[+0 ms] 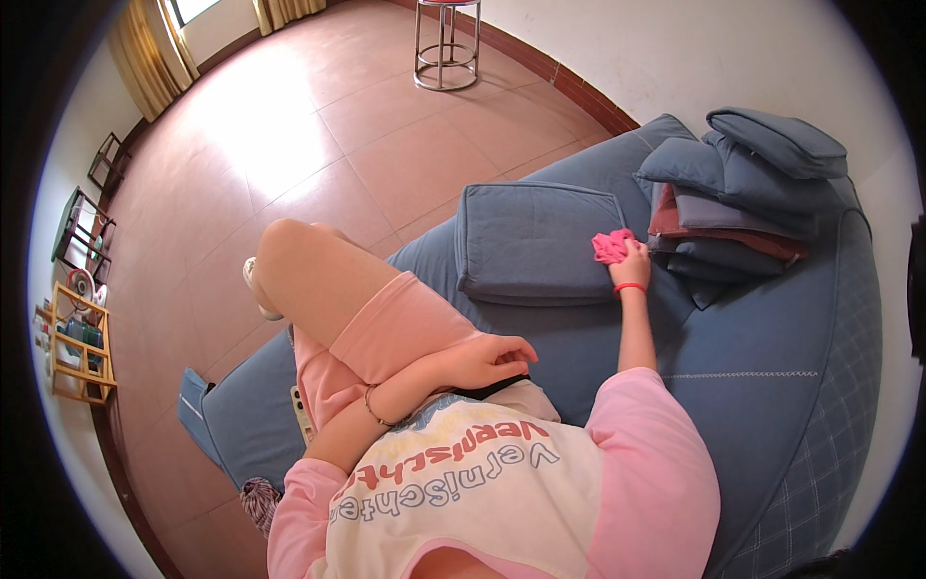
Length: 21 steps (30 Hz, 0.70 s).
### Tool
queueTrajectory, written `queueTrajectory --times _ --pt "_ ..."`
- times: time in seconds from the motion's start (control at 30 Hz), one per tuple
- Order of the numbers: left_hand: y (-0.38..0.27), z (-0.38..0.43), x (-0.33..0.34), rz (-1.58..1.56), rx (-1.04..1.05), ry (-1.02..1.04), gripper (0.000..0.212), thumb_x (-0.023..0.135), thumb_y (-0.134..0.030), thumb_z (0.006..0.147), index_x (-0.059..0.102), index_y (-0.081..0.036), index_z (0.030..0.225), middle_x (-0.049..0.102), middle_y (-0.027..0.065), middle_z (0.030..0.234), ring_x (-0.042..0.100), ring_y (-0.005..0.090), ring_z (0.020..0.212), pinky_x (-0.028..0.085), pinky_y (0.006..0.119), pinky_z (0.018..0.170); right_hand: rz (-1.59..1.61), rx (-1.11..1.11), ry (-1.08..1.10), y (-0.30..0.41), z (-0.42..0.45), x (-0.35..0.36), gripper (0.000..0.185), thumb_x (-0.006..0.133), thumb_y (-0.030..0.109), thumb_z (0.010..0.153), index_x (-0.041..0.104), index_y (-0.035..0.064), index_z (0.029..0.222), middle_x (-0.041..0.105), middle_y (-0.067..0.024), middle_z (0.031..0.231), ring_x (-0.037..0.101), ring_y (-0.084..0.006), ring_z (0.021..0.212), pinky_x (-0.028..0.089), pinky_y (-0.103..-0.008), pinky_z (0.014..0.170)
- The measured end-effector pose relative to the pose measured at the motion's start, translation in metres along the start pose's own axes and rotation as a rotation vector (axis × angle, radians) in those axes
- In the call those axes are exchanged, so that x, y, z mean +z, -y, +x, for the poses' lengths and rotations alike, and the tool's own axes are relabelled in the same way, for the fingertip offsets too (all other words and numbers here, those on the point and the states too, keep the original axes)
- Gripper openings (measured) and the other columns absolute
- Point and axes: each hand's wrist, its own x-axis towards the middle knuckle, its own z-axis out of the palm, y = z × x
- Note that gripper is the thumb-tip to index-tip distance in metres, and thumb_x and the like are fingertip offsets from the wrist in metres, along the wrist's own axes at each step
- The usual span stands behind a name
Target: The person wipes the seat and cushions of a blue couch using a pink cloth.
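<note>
My right hand (631, 265) grips a crumpled pink cloth (613, 247) at the right edge of a blue seat cushion (539, 235). A red band circles that wrist. Close to the cloth, on the right, rises a stack of folded blue and reddish cushions or covers (734, 217). My left hand (492, 360) rests across my lap at the hem of my shirt, its fingers loosely curled with nothing seen in them. Part of a phone (298, 411) shows beside my left forearm, mostly hidden by it.
I sit on a blue fabric sofa (731, 340). A round metal-framed stool (447, 54) stands on the tiled floor (427, 137) near the wall. Along the far left are a wooden rack (83, 362), a fan (81, 286) and dark frames. A striped bundle (260, 499) sits by the sofa's left edge.
</note>
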Motion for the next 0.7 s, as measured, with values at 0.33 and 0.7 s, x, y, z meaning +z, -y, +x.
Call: queueTrajectory --times 0.33,0.7 --pt "-0.002 0.001 -0.002 0.001 -0.028 0.051 0.026 0.054 -0.015 0.093 0.055 0.001 0.113 0.064 0.0094 0.098 0.061 0.0125 0.089 0.049 0.025 0.077 0.452 -0.49 0.17 0.201 -0.094 0.015 0.026 0.07 0.017 0.065 0.063 0.0112 0.09 0.055 -0.0137 0.107 0.054 -0.0369 0.095 0.048 -0.042 0.081" --pt "-0.006 0.0 -0.002 0.026 -0.03 0.046 0.025 0.053 -0.014 0.093 0.055 0.001 0.113 0.065 0.0097 0.099 0.061 0.0123 0.09 0.049 0.025 0.077 0.371 -0.581 0.603 0.18 -0.069 -0.031 0.03 0.067 0.015 0.06 0.068 0.0095 0.089 0.061 -0.0158 0.1 0.059 -0.0346 0.093 0.049 -0.0399 0.082"
